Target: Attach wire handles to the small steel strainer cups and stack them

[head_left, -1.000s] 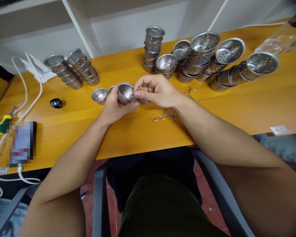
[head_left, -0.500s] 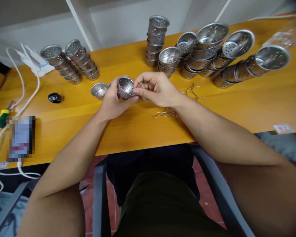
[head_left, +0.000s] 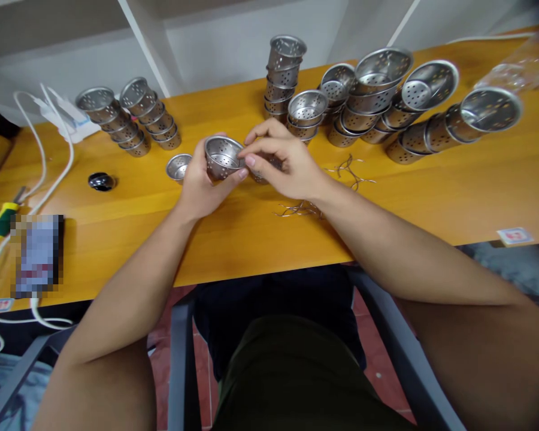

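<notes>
The left hand [head_left: 200,187] grips a cup [head_left: 223,158] by its side. The cup is between both hands, open end up; the right hand [head_left: 287,164], partly curled, has fingertips at its rim, whether pinching anything I cannot tell. Wires [head_left: 300,209] lie on the surface [head_left: 251,245] near the right wrist.

hands [head_left: 287,163]: 2 | held cup [head_left: 221,157]: 1 | cup stacks [head_left: 371,100]: 8 | wire piles [head_left: 300,209]: 2
</notes>
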Demonstrator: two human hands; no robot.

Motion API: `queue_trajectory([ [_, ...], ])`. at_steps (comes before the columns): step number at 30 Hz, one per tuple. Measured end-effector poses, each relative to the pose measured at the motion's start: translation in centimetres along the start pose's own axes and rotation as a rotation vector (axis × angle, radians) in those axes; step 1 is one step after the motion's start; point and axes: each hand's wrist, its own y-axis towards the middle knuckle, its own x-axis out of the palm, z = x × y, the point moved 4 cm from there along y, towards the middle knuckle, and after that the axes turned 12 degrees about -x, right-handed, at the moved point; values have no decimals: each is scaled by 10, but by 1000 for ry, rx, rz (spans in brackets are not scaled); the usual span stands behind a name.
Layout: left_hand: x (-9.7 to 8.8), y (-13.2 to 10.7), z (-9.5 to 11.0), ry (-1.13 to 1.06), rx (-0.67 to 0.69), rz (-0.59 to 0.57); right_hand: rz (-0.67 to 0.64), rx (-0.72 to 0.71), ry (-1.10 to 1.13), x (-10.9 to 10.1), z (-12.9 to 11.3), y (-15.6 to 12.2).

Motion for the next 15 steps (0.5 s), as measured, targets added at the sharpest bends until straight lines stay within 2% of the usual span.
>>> queue_trajectory([
  [2, -2, 0, 1, -25, 81, 16, -33, -76, -5, 8, 4, -2],
  [4, -3, -1, 3, -44, 161, 15, -14, -193, 46, 17, 11, -4],
  [7, -2, -1, 4, 4, 140, -41, 97, -335, 76, 18, 22, -4],
  [10, -3, -1, 1, 75, 108, -66, 238, -304, -36, -6, 29, -1],
  [13, -6, -1, -4, 89, 142, -41, 380, -202, -280, -48, 32, -2],
  [14, -8, -1, -6, 90, 146, -37, 407, -151, -378, -62, 35, -4],
  [15, -9, -1, -8, 96, 139, -36, 350, -66, -462, -71, 42, -5],
])
